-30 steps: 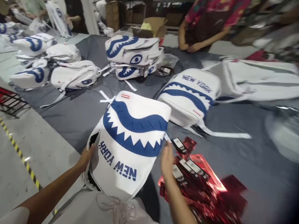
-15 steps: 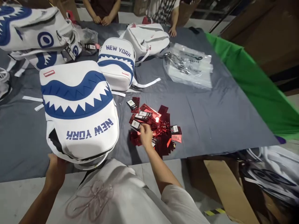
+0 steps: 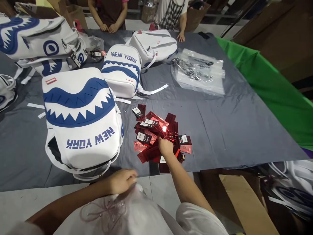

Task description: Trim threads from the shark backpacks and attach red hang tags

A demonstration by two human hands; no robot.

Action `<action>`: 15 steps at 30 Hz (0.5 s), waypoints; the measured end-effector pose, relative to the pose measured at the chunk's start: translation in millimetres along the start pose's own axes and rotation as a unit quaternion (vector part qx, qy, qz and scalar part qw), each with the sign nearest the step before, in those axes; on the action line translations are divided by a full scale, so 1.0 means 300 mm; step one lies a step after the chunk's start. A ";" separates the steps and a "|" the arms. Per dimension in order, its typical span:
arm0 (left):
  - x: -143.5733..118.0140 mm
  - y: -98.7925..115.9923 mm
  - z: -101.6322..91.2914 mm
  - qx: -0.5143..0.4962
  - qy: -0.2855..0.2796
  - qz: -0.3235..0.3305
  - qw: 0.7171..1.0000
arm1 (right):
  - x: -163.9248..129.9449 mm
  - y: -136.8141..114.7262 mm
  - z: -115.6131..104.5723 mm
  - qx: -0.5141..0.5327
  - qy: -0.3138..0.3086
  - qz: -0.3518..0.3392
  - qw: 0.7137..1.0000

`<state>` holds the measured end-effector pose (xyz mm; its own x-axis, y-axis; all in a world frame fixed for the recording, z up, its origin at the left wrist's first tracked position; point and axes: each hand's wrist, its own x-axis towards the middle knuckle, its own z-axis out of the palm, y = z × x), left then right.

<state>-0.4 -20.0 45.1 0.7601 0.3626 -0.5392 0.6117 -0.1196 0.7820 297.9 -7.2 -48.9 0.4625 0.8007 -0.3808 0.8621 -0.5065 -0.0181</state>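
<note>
A white backpack (image 3: 80, 130) with a blue shark-mouth pattern and "NEW YORK" lettering lies flat on the table to my left. My left hand (image 3: 122, 180) is off the backpack, near the table's front edge, with its fingers loosely bent and holding nothing visible. My right hand (image 3: 166, 147) reaches into a spread of shiny red hang tags (image 3: 172, 119) with black-and-white labels. Its fingers are closed in the middle of the spread, at the strings; the fingertips are partly hidden, and they appear to pinch a tag.
Behind stand a smaller "NEW YORK" backpack (image 3: 119, 73) and another white backpack (image 3: 156, 44). Clear plastic bags (image 3: 200, 70) lie at the back right. More backpacks (image 3: 56, 39) are piled at the far left. Two people stand across the table; cardboard (image 3: 244, 202) is at the lower right.
My left hand has let go of the backpack's lower edge and moved right, in front of my body. My right hand has shifted slightly right and down among the hang tags, which have moved a little.
</note>
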 end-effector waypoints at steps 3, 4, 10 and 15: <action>0.205 0.178 0.008 0.092 0.112 0.115 0.983 | -0.054 0.023 0.010 -0.012 0.024 -0.043 0.999; 0.287 0.217 0.009 0.131 0.144 0.137 0.971 | -0.067 0.027 0.011 -0.013 0.032 -0.056 0.998; 0.646 0.242 0.016 0.332 0.112 0.066 0.934 | -0.079 0.079 0.050 0.019 0.110 -0.147 0.983; 0.699 0.209 0.013 0.359 0.104 0.045 0.927 | -0.014 0.153 0.154 0.101 0.212 -0.193 0.953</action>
<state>198.4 45.0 -20.2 0.8020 0.4828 -0.3517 0.5930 -0.7143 0.3716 326.0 -48.4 -90.8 0.1976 0.9754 0.0979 0.9475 -0.1645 -0.2743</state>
